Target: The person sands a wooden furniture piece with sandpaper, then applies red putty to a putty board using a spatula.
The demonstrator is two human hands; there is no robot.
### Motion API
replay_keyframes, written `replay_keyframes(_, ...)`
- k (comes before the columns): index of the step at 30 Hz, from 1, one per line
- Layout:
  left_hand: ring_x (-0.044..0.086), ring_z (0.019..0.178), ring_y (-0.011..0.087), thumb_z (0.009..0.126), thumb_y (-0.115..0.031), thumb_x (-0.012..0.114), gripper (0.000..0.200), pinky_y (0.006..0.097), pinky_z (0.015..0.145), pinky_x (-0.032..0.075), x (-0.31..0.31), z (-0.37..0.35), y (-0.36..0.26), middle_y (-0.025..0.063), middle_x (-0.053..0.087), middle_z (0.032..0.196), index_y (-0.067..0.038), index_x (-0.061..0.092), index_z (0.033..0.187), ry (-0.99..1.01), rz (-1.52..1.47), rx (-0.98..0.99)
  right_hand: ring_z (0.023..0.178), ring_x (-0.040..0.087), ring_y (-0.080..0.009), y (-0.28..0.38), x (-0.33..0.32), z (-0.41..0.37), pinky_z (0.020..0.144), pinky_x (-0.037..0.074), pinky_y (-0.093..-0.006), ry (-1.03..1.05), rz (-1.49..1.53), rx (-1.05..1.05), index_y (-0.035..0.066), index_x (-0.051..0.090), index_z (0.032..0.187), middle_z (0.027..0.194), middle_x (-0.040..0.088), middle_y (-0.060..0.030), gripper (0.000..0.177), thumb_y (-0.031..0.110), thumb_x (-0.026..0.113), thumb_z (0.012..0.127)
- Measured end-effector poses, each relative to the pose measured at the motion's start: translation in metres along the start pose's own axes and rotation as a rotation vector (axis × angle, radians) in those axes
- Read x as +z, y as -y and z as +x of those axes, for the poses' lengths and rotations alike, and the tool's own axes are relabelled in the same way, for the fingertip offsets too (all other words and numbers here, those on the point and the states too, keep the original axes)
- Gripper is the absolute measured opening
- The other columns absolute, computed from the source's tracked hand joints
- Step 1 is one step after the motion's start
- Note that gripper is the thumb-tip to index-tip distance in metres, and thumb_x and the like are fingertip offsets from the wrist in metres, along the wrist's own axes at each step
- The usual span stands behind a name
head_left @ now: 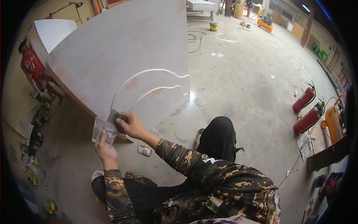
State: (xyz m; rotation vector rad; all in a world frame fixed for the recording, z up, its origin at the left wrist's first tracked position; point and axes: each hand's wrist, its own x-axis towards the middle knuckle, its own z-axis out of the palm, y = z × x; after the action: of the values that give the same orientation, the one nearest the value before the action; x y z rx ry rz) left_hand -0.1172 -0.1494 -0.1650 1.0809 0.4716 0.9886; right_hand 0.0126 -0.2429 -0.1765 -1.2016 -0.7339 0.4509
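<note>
Over grey floor (242, 78), left hand (106, 150) holds a smeared plate (99, 128) and right hand (131, 125) a dark piece (113, 115), pale panel (134, 44) just beyond

I see the person settled low, right knee (220, 130) raised and left knee (100, 189) splayed outward. Both arms reach ahead, their hands nearly meeting. The right forearm (150, 140) slants in from the right, wrist bare past the cuff; the right hand (129, 125) pinches, fingers curled. The left forearm (115, 184) points almost straight forward, and the left hand (106, 149) grips with one digit stretched out flat.
</note>
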Motion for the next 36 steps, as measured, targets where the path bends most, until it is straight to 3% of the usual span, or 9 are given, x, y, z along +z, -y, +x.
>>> replay_keyframes(2,0.06,0.107,0.0221,0.087,-0.01,0.067,0.041,0.0358,0.091,0.049,0.006,-0.004,0.0,0.0108,0.061,0.121,0.005,0.056,0.123,-0.102,-0.012,-0.068,0.068,0.063,-0.036,0.005,0.001,-0.004,0.063,0.049,-0.0395,-0.03,-0.373,-0.307,-0.002,0.059,0.096,0.077,0.064,-0.0212,0.016,0.013,0.06,0.09)
replay_keyframes(3,0.06,0.107,0.0221,0.087,-0.01,0.067,0.041,0.0358,0.091,0.049,0.006,-0.004,0.002,0.0108,0.061,0.121,0.005,0.056,0.123,-0.102,-0.012,-0.07,0.079,0.061,-0.0459,0.006,0.002,-0.005,0.068,0.049,-0.0437,0.02,-0.425,-0.242,-0.002,0.057,0.102,0.083,0.064,-0.0248,0.02,0.013,0.06,0.088)
replay_keyframes(5,0.061,0.107,0.0219,0.087,-0.009,0.068,0.04,0.0353,0.09,0.049,0.004,-0.005,0.008,0.0109,0.061,0.12,0.004,0.056,0.122,0.015,-0.086,-0.108,0.079,0.061,-0.0456,0.006,0.005,-0.006,0.068,0.049,-0.0438,-0.009,-0.385,-0.297,-0.002,0.056,0.104,0.085,0.064,-0.0248,0.021,0.012,0.06,0.088)
replay_keyframes(13,0.061,0.107,0.0229,0.086,-0.007,0.068,0.041,0.0357,0.09,0.05,0.005,-0.002,0.006,0.0107,0.061,0.12,0.003,0.055,0.124,-0.076,-0.108,-0.101,0.081,0.062,-0.0436,-0.002,0.018,-0.014,0.068,0.049,-0.0423,-0.168,-0.305,-0.382,0.001,0.055,0.106,0.088,0.064,-0.0237,0.02,0.009,0.061,0.089)
replay_keyframes(22,0.06,0.107,0.0224,0.083,-0.002,0.069,0.042,0.036,0.091,0.05,-0.015,0.007,0.019,0.0121,0.06,0.122,0.006,0.055,0.122,-0.06,0.034,0.042,0.073,0.057,-0.0449,-0.013,0.01,-0.008,0.064,0.047,-0.0433,0.011,-0.293,-0.363,0.001,0.056,0.096,0.076,0.059,-0.0239,0.015,0.013,0.061,0.089)
replay_keyframes(27,0.062,0.102,0.0215,0.082,0.0,0.07,0.04,0.0345,0.088,0.051,-0.014,0.003,0.015,0.0118,0.063,0.117,0.006,0.057,0.12,-0.054,0.103,0.094,0.075,0.058,-0.0459,-0.017,0.001,-0.006,0.065,0.045,-0.0474,0.179,-0.444,-0.309,0.0,0.057,0.091,0.076,0.059,-0.0252,0.019,0.019,0.06,0.089)
replay_keyframes(31,0.064,0.093,0.0188,0.081,-0.001,0.072,0.033,0.0327,0.083,0.051,-0.027,0.01,0.006,0.01,0.066,0.107,0.006,0.061,0.112,0.11,0.376,0.098,0.077,0.059,-0.0464,-0.016,-0.009,-0.009,0.067,0.046,-0.0485,0.331,-0.54,-0.274,0.0,0.058,0.09,0.076,0.061,-0.0253,0.022,0.023,0.058,0.09)
replay_keyframes(33,0.063,0.091,0.0182,0.081,-0.002,0.072,0.032,0.0324,0.082,0.05,-0.032,0.012,0.0,0.0091,0.066,0.105,0.005,0.062,0.11,0.193,0.492,0.099,0.076,0.058,-0.0472,-0.019,-0.011,-0.013,0.068,0.046,-0.0489,0.518,-0.634,-0.195,0.0,0.058,0.088,0.075,0.061,-0.0253,0.025,0.025,0.057,0.091)
replay_keyframes(36,0.064,0.089,0.0172,0.081,-0.002,0.072,0.03,0.0316,0.08,0.05,-0.033,0.013,-0.003,0.0098,0.067,0.104,0.005,0.063,0.108,0.309,0.739,0.014,0.074,0.057,-0.0472,-0.027,-0.011,-0.013,0.067,0.045,-0.0486,0.528,-0.595,-0.224,-0.001,0.057,0.089,0.076,0.06,-0.026,0.024,0.023,0.059,0.09)
